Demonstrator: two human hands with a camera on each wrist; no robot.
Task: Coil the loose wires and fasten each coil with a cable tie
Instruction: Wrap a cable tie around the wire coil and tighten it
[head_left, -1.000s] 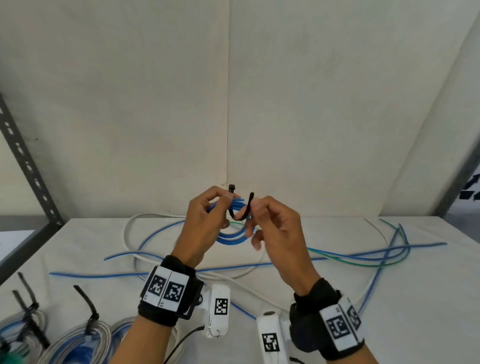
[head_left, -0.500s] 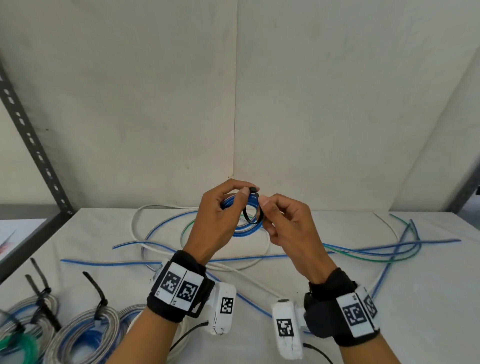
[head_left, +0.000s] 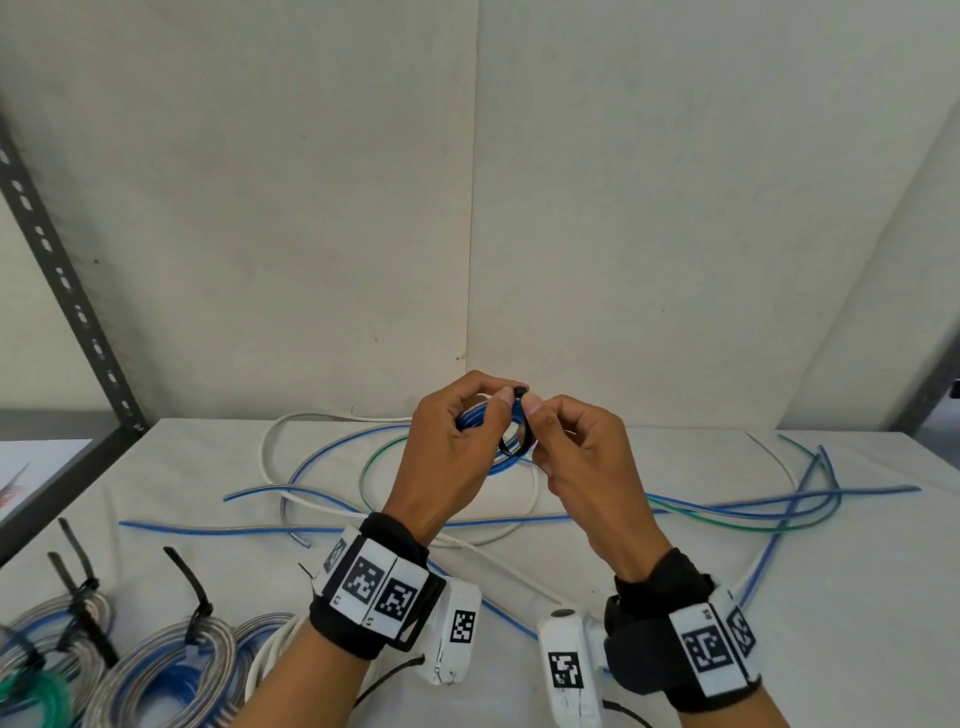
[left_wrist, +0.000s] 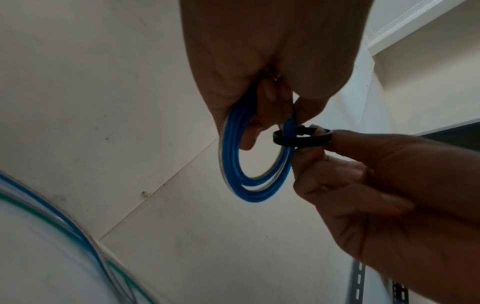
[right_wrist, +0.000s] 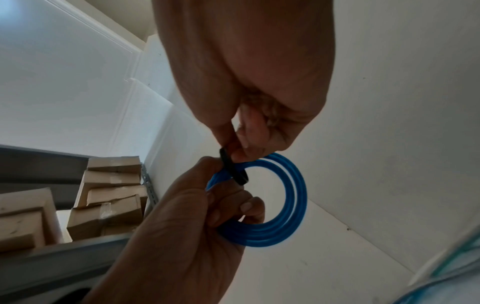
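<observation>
Above table (head_left: 675, 597), mid-air btwn both hands: blue coil (left_wrist: 255, 188) gripped by left hand (head_left: 447, 457), fingers curled thru loops so turns are kept bunched for tying. Black cable tie (left_wrist: 301, 139) looped round one side of coil, pinched by right hand (head_left: 582, 462) at thumb + forefinger, prob. so tail is fed into head. Coil held on edge, its opening facing sideways; tie loop set crosswise to strands. Not yet cinched, as judged. Finished coils (head_left: 171, 660) lying front-left, loose wires (head_left: 727, 512) behind.
</observation>
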